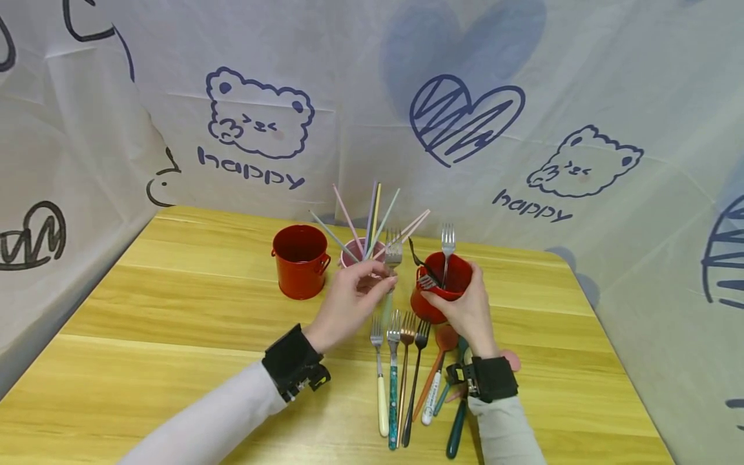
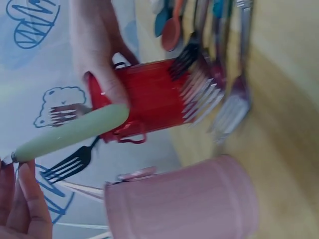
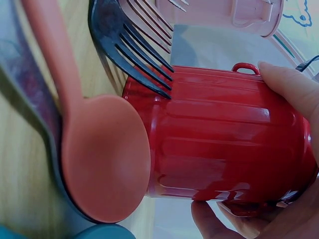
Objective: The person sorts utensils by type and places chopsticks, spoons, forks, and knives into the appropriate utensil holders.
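Observation:
My left hand (image 1: 354, 294) pinches a fork (image 2: 75, 132) with a pale green handle near its neck; in the head view its tines point up and its handle hangs down. My right hand (image 1: 467, 310) grips a red bucket (image 3: 219, 134) by its rim, thumb on one side and fingers on the other. Several forks stand in that bucket, among them a silver fork (image 1: 447, 240) and a black fork (image 2: 72, 162). In front of the bucket lies a row of forks, including a cream-handled fork (image 1: 382, 400) and a teal-handled fork (image 1: 393, 400).
A second red bucket (image 1: 299, 268) stands to the left. Between the two is a pink bucket (image 2: 184, 204) holding several thin coloured sticks (image 1: 372, 216). An orange spoon (image 3: 107, 159) and other utensils lie under my right wrist. A drawn-on white cloth (image 1: 360, 97) hangs behind the table.

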Available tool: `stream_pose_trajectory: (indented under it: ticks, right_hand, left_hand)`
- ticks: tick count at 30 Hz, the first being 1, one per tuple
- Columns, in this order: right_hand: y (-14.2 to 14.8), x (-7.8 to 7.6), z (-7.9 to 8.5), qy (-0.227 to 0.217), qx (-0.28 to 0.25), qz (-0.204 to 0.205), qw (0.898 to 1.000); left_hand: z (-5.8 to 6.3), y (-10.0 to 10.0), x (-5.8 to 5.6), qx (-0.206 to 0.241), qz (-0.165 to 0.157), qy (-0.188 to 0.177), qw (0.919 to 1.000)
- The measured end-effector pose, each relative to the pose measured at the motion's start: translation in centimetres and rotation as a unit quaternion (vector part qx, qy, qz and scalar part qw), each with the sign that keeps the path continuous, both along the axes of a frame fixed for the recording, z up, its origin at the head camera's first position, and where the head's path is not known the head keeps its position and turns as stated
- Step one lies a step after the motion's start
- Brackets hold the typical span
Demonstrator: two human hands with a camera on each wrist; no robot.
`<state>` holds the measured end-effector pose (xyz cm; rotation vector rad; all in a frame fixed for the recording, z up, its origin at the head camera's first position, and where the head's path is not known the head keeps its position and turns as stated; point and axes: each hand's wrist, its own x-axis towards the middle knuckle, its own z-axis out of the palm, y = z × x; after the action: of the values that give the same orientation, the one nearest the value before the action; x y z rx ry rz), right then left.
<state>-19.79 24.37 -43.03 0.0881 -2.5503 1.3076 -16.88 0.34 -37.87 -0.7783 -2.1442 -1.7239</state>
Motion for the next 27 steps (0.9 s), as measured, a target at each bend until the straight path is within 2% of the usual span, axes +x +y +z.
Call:
stream_pose_trajectory:
  ticks: [6,8,10,13,17,21,27]
  right_hand:
    - [0.0,0.0,0.0,0.004,0.002,0.000,1.000]
    - [0.0,0.0,0.1,0.005,0.004,0.001,1.000]
    - [0.0,0.0,0.1,0.004,0.003,0.001,1.000]
    - [0.0,0.0,0.1,0.004,0.002,0.000,1.000]
    - [0.1,0.0,0.0,0.002,0.001,-0.001,1.000]
    - [0.1,0.1,0.1,0.000,0.002,0.000,1.000]
    - [0.1,0.1,0.2,0.001,0.006,0.001,1.000]
  left_hand:
    - [4.2,0.7,0.6,0.043,0.036,0.081,0.9952]
    - [5.4,1.0,0.8,0.043,0.046,0.099,0.9931]
    - [6.1,1.3,0.8,0.049,0.046,0.104,0.9923]
    - [5.8,2.1,-0.1,0.056,0.045,0.101,0.9923]
    - [4.6,3.2,-1.5,0.044,0.046,0.084,0.9945]
    - [4.2,3.9,-2.1,0.030,0.033,0.088,0.9952]
    - [3.4,4.8,-3.0,0.033,0.024,0.096,0.9945]
